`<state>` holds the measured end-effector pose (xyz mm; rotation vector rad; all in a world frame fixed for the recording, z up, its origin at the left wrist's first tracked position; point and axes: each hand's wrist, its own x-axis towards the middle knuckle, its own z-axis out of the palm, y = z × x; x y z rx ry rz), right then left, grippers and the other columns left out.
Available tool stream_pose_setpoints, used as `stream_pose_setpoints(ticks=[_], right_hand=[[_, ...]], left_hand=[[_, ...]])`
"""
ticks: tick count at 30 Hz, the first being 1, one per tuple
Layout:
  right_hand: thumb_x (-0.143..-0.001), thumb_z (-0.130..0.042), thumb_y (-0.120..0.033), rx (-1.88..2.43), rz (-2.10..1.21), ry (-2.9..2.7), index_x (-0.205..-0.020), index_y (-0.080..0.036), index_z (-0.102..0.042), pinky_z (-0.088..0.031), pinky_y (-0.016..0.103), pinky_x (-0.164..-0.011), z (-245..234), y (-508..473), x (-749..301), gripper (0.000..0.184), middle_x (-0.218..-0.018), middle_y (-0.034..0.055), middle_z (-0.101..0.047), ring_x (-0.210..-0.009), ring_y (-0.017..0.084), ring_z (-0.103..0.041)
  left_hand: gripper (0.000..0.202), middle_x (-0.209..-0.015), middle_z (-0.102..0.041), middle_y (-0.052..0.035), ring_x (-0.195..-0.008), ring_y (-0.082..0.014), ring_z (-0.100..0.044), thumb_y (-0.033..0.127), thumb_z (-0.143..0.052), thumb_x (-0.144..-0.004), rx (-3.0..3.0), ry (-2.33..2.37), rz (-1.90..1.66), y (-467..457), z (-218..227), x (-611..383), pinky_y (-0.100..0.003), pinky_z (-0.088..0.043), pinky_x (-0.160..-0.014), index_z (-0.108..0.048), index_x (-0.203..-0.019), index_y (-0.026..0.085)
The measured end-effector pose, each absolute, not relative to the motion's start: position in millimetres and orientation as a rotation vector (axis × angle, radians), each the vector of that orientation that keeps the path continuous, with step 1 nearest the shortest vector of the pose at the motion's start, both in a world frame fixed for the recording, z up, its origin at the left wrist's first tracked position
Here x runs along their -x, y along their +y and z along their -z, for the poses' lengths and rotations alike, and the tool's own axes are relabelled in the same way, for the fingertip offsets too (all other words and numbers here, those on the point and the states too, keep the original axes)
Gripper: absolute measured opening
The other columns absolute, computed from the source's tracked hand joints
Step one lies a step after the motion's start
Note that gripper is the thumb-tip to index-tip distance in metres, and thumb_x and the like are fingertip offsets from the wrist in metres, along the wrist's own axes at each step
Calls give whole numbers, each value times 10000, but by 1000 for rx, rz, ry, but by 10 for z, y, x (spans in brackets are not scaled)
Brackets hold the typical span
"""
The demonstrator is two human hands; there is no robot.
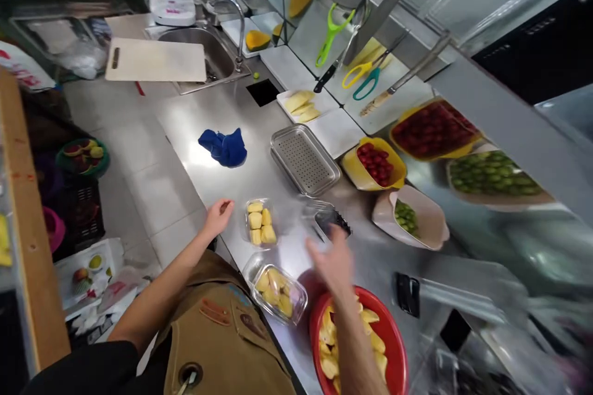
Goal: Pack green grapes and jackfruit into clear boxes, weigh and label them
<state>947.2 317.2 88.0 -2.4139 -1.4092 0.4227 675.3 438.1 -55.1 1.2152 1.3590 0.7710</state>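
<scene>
My left hand hovers at the counter's front edge, its fingers curled together; what they hold, if anything, is hidden. Beside it stands an open clear plastic box with several pale yellow fruit pieces. Nearer my apron, another clear box of yellow fruit has its lid up against its side. My right hand, blurred, has thumb and fingers apart and is near a dark, flat phone-like object and a clear plastic piece. Under my right forearm is a red basin filled with yellow fruit pieces.
A perforated steel tray, a yellow container of red fruit and a pale container of green fruit line the back. A blue cloth lies left. Knives and scissors hang above. A cutting board bridges the sink.
</scene>
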Motion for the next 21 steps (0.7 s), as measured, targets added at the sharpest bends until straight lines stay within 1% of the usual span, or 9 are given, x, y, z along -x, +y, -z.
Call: stream_pose_setpoints(ticks=[2,4,5,7,9,10,14,18,21], right_hand=[[-824,-683,-524,2475,-487,-1466,-1478,-130,-471,-495,556,-1079,-656,3333,-9013,792,-1423,259,-601,-1287,429,-601],[-804,-711,-498,2576,-492,-1520,-1494,-114,-471,-479,596,-1086,-411,3475,-8607,825,-1474,291,-534,-1316,457,-559],[-805,-717,-496,2626,-459,-1531,-1493,-111,-481,-474,610,-1086,-301,3522,-8460,823,-1498,301,-498,-1334,468,-536],[-817,-716,-514,2676,-383,-1542,-1489,-106,-496,-464,624,-1090,-134,3553,-8301,817,-1530,309,-445,-1368,480,-497],[-841,-700,-540,2669,-350,-1568,-1500,-113,-497,-471,621,-1078,-45,3520,-8290,811,-1544,300,-424,-1369,474,-490],[-850,-694,-556,2663,-350,-1581,-1510,-125,-495,-479,617,-1064,-20,3492,-8315,814,-1548,292,-421,-1356,468,-498],[-869,-673,-651,2686,-351,-1572,-1553,-178,-489,-504,603,-1015,64,3386,-8400,851,-1586,263,-390,-1311,458,-518],[-861,-686,-695,2675,-338,-1533,-1562,-167,-494,-484,609,-1067,185,3335,-8395,899,-1614,259,-355,-1359,462,-482],[-824,-729,-706,2648,-373,-1493,-1564,-168,-500,-474,612,-1097,238,3351,-8408,944,-1613,257,-359,-1378,461,-470]], left_hand=[[440,-973,-769,-83,-846,-212,-687,556,-527,-971,-1308,1272,-704,4726,514,-6933,-323,-524,-788,-736,-1077,185],[378,-1012,-779,-84,-879,-213,-691,500,-531,-984,-1403,1179,-616,5006,478,-7145,-325,-516,-822,-740,-1058,194],[350,-992,-781,-79,-872,-213,-688,484,-544,-984,-1448,1132,-567,5111,463,-7256,-323,-510,-823,-744,-1021,199],[324,-879,-765,-67,-817,-213,-670,478,-583,-974,-1527,1041,-465,5239,442,-7471,-318,-494,-794,-739,-901,204],[331,-795,-736,-70,-775,-220,-652,484,-637,-956,-1591,969,-383,5273,427,-7648,-321,-477,-771,-717,-792,208],[329,-795,-732,-79,-774,-227,-652,481,-662,-948,-1616,943,-355,5266,421,-7713,-325,-472,-773,-709,-768,210],[266,-875,-753,-106,-825,-258,-674,459,-681,-957,-1686,895,-288,5207,417,-7800,-338,-460,-792,-737,-844,224],[289,-704,-700,-54,-726,-242,-640,503,-651,-971,-1714,892,-228,5212,441,-7769,-323,-432,-724,-758,-906,242],[298,-636,-653,-28,-652,-218,-586,507,-660,-957,-1715,919,-205,5253,471,-7796,-316,-396,-672,-755,-877,236]])
